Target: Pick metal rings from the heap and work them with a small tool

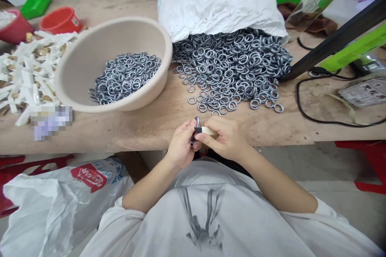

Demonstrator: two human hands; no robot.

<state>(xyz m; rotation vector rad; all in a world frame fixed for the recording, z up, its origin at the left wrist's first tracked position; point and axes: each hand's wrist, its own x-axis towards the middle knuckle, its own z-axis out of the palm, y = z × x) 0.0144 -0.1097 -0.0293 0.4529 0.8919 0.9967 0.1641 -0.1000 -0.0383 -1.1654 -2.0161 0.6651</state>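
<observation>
My left hand [180, 147] pinches a grey ring [197, 121] near the table's front edge; whether more rings sit in the fingers is hard to make out. Close against it, my right hand [229, 136] is closed on a small tool with a pale handle and a dark flat end [206, 130]. That dark end meets the ring between both hands. Just beyond lies a big heap of grey rings [232, 64], spilling from a white sack [223, 8]. More rings [126, 76] rest in a beige basin [111, 34] to the left.
White strips and scraps [27, 68] cover the table's left side, by a red bowl [60, 21]. At right stand a black post [337, 36] and a clear bottle [316, 0], with a black cable [313, 118] looping below. A white bag [54, 204] hangs below the table's left edge.
</observation>
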